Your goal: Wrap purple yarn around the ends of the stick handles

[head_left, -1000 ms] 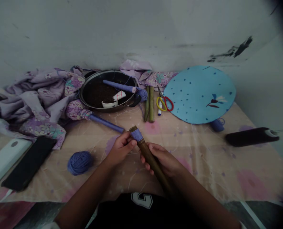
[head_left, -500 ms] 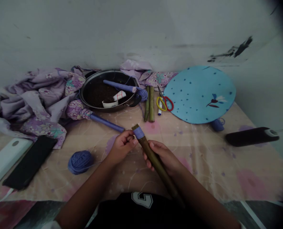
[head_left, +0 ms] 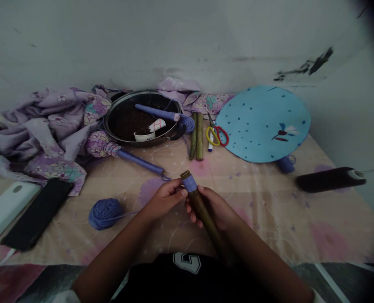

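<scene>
A pale floral cloth (head_left: 269, 219) covers the table below a grey wall (head_left: 174, 42), with a dark pan (head_left: 133, 99) at upper centre. At lower centre, the right hand (head_left: 213, 206) curls around a bamboo stick (head_left: 205, 221), held tilted, while the left hand (head_left: 163, 200) pinches its purple yarn band (head_left: 189, 183).

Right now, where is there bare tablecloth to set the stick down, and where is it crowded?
The widest bare patch of tablecloth lies right of the right hand, below the blue disc, left of the black roller. A smaller one sits between yarn ball and left hand. Crowded: the back, around the black pan and scissors.
</scene>
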A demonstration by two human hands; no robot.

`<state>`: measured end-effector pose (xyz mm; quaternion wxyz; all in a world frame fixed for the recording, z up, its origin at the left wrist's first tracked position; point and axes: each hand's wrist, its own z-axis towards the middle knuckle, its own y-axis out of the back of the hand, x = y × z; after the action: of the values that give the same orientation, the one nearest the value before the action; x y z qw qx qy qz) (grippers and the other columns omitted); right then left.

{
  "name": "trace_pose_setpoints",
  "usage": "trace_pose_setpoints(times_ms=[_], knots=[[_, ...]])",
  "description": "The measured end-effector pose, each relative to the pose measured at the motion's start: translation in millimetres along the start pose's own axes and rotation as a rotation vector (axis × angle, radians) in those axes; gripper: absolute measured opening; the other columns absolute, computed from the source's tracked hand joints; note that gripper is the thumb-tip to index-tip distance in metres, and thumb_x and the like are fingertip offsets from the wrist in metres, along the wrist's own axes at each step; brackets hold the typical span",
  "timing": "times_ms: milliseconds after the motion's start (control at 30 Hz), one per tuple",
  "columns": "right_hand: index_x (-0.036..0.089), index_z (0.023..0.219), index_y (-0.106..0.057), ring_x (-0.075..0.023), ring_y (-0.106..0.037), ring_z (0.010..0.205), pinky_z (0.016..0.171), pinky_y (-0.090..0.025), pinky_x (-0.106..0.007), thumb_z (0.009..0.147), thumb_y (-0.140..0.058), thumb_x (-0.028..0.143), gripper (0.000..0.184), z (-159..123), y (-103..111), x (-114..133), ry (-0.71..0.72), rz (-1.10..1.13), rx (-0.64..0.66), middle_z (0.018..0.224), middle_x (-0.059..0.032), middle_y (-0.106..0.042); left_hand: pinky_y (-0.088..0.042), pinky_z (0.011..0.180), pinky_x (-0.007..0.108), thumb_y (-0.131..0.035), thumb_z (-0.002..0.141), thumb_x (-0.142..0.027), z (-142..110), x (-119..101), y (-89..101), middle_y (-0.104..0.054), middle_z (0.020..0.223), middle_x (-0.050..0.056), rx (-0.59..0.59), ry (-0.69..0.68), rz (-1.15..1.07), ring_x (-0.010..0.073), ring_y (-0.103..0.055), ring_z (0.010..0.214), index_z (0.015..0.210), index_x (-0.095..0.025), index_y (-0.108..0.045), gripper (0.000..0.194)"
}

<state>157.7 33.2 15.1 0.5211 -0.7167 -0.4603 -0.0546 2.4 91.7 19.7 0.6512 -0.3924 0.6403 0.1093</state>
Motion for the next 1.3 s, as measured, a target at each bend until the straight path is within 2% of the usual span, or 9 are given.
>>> trace_pose_setpoints(times_ms=[167,267,433,533,767,900,1067,1200,1300], knots=[[0.014,0.069,-0.058,-0.0097,-0.052,0.033,0.030,-0.038,-0.018,0.077,-0.049,0.054,0.041,1.5,3.4,1.5,-0.104,0.030,-0.062,0.049,-0.0002,-0.058,-0.045,0.059,0.024,-0.061,0.082,-0.035,1.6,3.9,-1.7,-0.063,0.070,0.003,0.010,-0.011,0.002,0.0133,-0.061,0.061,0.093,-0.012,-0.059,0.025],[0.014,0.071,-0.058,-0.0095,-0.052,0.034,0.030,-0.039,-0.018,0.078,-0.049,0.054,0.042,2.1,3.9,0.4,-0.082,0.024,-0.054,0.051,-0.0005,-0.059,-0.045,0.058,0.024,-0.060,0.083,-0.036,2.2,4.3,-2.5,-0.063,0.069,0.003,-0.014,-0.022,0.021,0.0133,-0.061,0.059,0.095,-0.012,-0.060,0.027],[0.018,0.086,-0.057,-0.0091,-0.055,0.047,0.039,-0.047,-0.018,0.069,-0.072,0.043,0.034,1.1,-0.7,1.1,0.210,-0.024,-0.070,0.063,0.0025,-0.059,-0.047,0.062,0.025,-0.062,0.080,-0.041,3.0,0.5,-4.2,-0.065,0.073,0.004,-0.139,-0.090,0.153,0.0144,-0.062,0.065,0.095,-0.012,-0.061,0.033],[0.017,0.083,-0.057,-0.0084,-0.055,0.050,0.043,-0.050,-0.018,0.061,-0.080,0.030,0.034,0.6,-2.7,1.5,0.316,-0.053,-0.104,0.065,0.0037,-0.059,-0.048,0.063,0.024,-0.063,0.079,-0.041,3.7,-0.6,-3.8,-0.066,0.075,0.003,-0.162,-0.104,0.197,0.0143,-0.062,0.068,0.093,-0.013,-0.061,0.032],[0.015,0.089,-0.059,-0.0129,-0.064,0.054,0.047,-0.052,-0.022,0.075,-0.069,0.037,0.029,-0.5,-2.4,0.3,0.261,-0.018,-0.080,0.068,-0.0034,-0.067,-0.050,0.051,0.026,-0.063,0.079,-0.043,2.7,7.5,-2.6,-0.058,0.063,-0.001,-0.080,-0.033,-0.004,0.0123,-0.059,0.050,0.099,-0.011,-0.056,0.038],[0.020,0.097,-0.050,-0.0124,-0.062,0.049,0.039,-0.049,-0.019,0.078,-0.065,0.038,0.030,-1.1,-2.6,0.0,0.243,0.028,-0.056,0.069,-0.0016,-0.066,-0.047,0.052,0.024,-0.065,0.077,-0.043,1.7,8.2,-3.0,-0.055,0.063,-0.002,-0.133,-0.014,0.051,0.0116,-0.058,0.052,0.095,-0.012,-0.057,0.037],[0.020,0.088,-0.049,-0.0117,-0.060,0.057,0.037,-0.049,-0.017,0.066,-0.077,0.033,0.038,0.3,-3.0,-0.4,0.298,-0.012,-0.019,0.073,0.0011,-0.061,-0.045,0.057,0.024,-0.062,0.079,-0.044,3.2,4.3,-2.2,-0.061,0.070,0.002,-0.123,-0.048,0.135,0.0114,-0.058,0.057,0.091,-0.012,-0.058,0.035],[0.019,0.084,-0.053,-0.0078,-0.054,0.048,0.036,-0.049,-0.017,0.069,-0.075,0.029,0.029,0.7,-2.5,0.9,0.291,-0.035,-0.075,0.067,0.0035,-0.059,-0.043,0.063,0.024,-0.064,0.077,-0.044,3.9,3.7,0.3,-0.062,0.073,0.003,-0.190,-0.070,0.226,0.0136,-0.058,0.068,0.093,-0.012,-0.060,0.036],[0.017,0.085,-0.057,-0.0102,-0.058,0.050,0.039,-0.051,-0.019,0.073,-0.071,0.032,0.024,0.4,-1.2,1.9,0.278,-0.033,-0.082,0.066,0.0009,-0.061,-0.042,0.059,0.023,-0.064,0.078,-0.043,3.3,6.6,0.6,-0.060,0.069,0.001,-0.160,-0.062,0.185,0.0119,-0.056,0.062,0.092,-0.012,-0.059,0.034]])
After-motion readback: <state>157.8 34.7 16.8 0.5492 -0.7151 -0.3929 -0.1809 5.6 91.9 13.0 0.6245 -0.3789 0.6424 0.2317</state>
